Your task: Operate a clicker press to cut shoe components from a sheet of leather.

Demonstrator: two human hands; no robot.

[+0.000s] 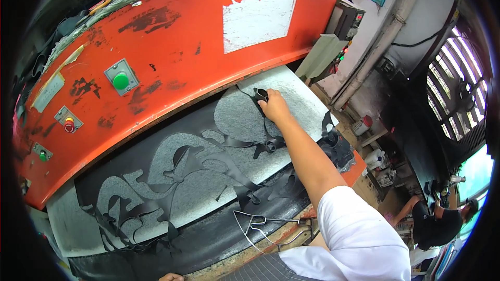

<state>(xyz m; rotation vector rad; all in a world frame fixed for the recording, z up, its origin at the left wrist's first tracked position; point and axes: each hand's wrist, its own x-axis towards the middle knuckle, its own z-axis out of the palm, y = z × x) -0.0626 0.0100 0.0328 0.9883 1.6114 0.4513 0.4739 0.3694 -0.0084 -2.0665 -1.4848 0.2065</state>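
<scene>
Strip (260, 97) of black sheet sits just in front of red press (179, 60), pinched in right hand's (276, 107) fingers, likely because slim edges grip easily; left hand (172, 277) farther out from press, can't tell its grip

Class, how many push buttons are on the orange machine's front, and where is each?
3: a large green button, a red button lower left of it, and a small green button lower left again. None looks hidden.

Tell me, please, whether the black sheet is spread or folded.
The black sheet is mostly spread: its far part lies flat across the board, while its front strips look twisted.
</scene>
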